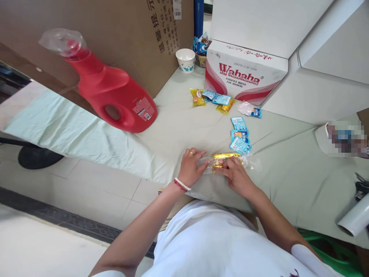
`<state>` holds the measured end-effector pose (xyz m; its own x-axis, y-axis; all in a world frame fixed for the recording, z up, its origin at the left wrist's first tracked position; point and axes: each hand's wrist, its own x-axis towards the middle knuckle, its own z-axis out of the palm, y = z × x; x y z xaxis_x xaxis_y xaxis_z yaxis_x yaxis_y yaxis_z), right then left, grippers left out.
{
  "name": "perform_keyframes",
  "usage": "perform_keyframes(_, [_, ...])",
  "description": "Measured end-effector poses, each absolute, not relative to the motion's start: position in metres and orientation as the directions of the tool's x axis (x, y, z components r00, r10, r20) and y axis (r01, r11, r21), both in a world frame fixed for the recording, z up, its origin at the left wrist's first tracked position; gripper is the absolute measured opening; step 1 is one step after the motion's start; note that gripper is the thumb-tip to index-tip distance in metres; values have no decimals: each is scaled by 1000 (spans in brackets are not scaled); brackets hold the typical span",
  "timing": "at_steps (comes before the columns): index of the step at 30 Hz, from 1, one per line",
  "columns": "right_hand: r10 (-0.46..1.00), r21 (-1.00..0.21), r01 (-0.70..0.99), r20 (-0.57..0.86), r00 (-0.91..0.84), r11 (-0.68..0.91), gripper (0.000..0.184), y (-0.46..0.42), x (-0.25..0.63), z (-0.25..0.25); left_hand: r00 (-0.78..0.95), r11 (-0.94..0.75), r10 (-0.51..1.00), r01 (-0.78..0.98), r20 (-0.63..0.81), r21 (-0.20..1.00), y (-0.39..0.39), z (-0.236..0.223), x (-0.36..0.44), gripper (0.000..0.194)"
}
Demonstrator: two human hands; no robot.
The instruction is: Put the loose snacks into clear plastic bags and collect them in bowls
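Note:
Several gold-wrapped snack packets lie side by side in a clear plastic bag near the table's front edge. My right hand is over them, its bent fingers and thumb closed on a gold packet; the fingertips partly hide it. To the left, my left hand rests at the bag's loose end, thumb and fingers apart and touching the film. Just beyond the bag, blue-and-white sachets form a short overlapping column.
A large red jug stands at the left against a cardboard box. Behind are a paper cup, a Wahaha carton, yellow packets and crumpled pink-white plastic. A white roll lies far right.

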<state>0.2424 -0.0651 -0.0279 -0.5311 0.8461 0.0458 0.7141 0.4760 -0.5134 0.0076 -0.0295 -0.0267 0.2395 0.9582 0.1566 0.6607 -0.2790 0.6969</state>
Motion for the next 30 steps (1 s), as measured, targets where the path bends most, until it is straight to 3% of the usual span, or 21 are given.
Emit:
perform_keyframes(2, [847, -519, 713, 41, -530, 471, 66, -65, 242, -27, 265, -279, 955, 666, 130, 692, -23, -28, 17, 14])
perform_keyframes(7, [850, -523, 712, 45, -525, 468, 71, -65, 243, -29, 449, -463, 866, 555, 219, 692, -30, -27, -5, 22])
perform_keyframes(12, [847, -549, 691, 60, -528, 470, 69, -62, 244, -32, 561, -553, 806, 600, 188, 579, -46, -26, -39, 14])
perform_keyframes(14, [847, -552, 690, 59, -529, 469, 67, -61, 244, -33, 462, -473, 868, 662, 181, 581, -49, -27, -36, 17])
perform_keyframes(18, [845, -555, 681, 79, -529, 478, 64, -61, 244, -32, 66, -148, 985, 808, 162, 571, -47, -32, -8, 30])
perform_keyframes(20, [846, -564, 670, 102, -524, 483, 62, -63, 243, -31, 56, -104, 992, 852, 109, 513, -45, -34, 5, 35])
perform_keyframes(21, [848, -569, 665, 117, -517, 484, 61, -63, 243, -30, 88, -116, 993, 858, 80, 500, -44, -35, 9, 28])
perform_keyframes(24, [851, -585, 648, 154, -501, 488, 58, -65, 244, -29, 148, -141, 988, 792, 38, 594, -47, -33, 12, 6])
perform_keyframes(27, [838, -599, 618, 180, -516, 509, 53, -64, 243, -31, 141, -112, 990, 660, 24, 743, -52, -25, 16, 8])
perform_keyframes(30, [831, -603, 606, 190, -522, 519, 45, -61, 238, -35, 153, -118, 988, 572, 36, 812, -51, -16, 34, 7])
